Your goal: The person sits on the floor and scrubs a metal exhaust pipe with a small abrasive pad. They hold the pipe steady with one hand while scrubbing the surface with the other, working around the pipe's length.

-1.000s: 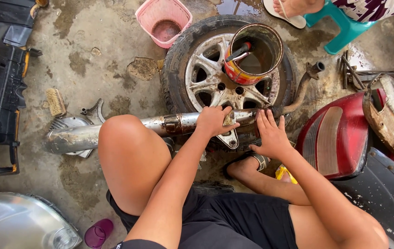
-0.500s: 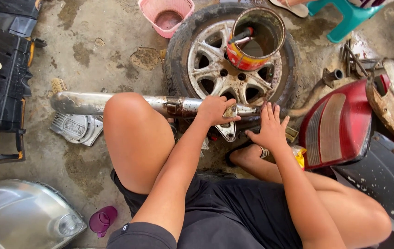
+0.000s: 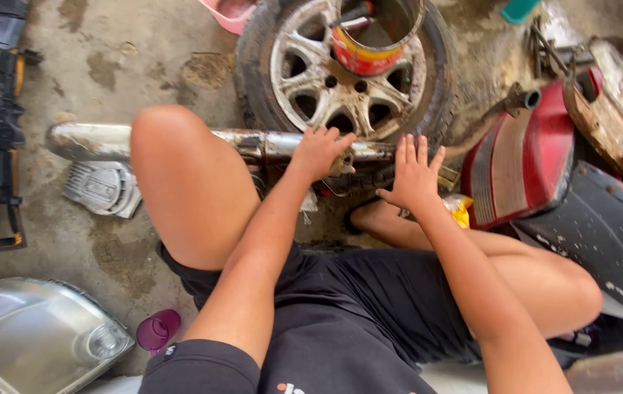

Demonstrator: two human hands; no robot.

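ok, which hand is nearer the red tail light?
Right. The right hand lies flat with fingers spread just left of the red tail light, a small gap between them. The left hand is farther off, gripping the metal exhaust pipe.

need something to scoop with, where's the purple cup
In the head view the purple cup lies on the concrete floor at lower left, just right of the silver headlight and beside the person's left thigh.
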